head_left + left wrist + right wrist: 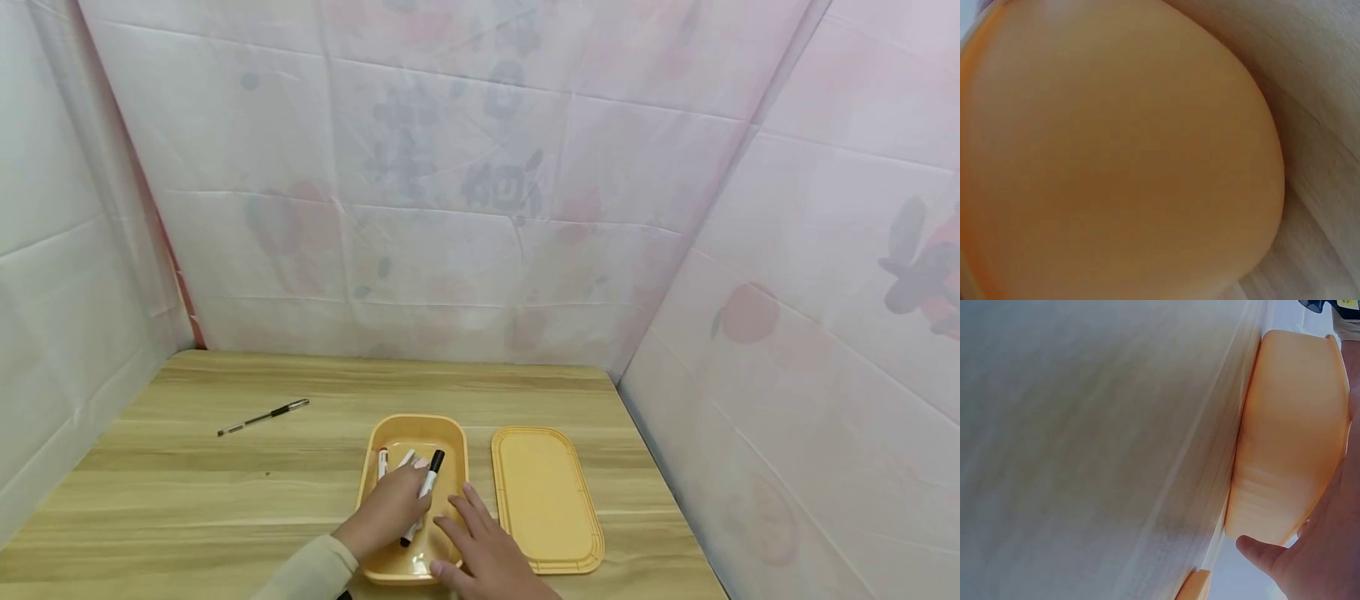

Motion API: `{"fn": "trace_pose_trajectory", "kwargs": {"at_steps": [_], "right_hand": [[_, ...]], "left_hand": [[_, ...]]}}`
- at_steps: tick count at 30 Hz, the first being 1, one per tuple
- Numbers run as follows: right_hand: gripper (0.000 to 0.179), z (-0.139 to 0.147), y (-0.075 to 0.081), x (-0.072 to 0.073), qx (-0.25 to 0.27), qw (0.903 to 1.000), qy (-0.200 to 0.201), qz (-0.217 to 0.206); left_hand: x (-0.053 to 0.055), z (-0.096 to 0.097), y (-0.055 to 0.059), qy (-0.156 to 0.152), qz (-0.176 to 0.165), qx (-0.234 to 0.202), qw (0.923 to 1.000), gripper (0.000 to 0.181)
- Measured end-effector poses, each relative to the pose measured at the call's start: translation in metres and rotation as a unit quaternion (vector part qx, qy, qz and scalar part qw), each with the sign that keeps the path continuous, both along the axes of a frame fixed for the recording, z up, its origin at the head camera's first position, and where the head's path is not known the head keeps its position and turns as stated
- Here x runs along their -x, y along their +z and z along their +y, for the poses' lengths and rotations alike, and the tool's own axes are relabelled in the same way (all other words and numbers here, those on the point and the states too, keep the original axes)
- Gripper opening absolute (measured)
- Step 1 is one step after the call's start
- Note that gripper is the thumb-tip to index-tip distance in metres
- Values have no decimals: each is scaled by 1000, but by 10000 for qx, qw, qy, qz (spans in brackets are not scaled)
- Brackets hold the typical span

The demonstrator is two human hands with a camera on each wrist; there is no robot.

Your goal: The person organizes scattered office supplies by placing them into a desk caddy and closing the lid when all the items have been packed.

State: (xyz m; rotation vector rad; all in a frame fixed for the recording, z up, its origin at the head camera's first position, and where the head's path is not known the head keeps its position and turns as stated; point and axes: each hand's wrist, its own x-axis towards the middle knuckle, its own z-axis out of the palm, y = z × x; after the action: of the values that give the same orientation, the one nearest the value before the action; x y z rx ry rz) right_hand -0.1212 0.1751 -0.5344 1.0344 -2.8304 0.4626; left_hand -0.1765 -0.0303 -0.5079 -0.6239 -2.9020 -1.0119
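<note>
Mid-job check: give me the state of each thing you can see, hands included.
Box: open, upright on the table.
Lid: off, flat beside the box.
Pen: lying on the table; capping unclear.
Left hand: at the box, gripping.
Black marker: held there, tilted.
Red marker: in the box, partly hidden.
White item: mostly hidden.
Right hand: fingers spread, over the box's right edge.
</note>
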Motion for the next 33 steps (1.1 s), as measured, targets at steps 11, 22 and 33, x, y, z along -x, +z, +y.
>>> {"fn": "trace_pose_trajectory", "kwargs": {"at_steps": [11,22,33], "right_hand": [[52,0,-1,0,2,9997,-69,-217],[51,-1,-1,0,124,9998,-41,-117],[51,-1,1,0,167,9988,-131,-433]], "left_hand": [[-1,12,-10,-154,49,59,9999,11],[-1,14,-14,-219,23,172,9996,21],[-3,7,-12,-210,387,436,9981,12]]}}
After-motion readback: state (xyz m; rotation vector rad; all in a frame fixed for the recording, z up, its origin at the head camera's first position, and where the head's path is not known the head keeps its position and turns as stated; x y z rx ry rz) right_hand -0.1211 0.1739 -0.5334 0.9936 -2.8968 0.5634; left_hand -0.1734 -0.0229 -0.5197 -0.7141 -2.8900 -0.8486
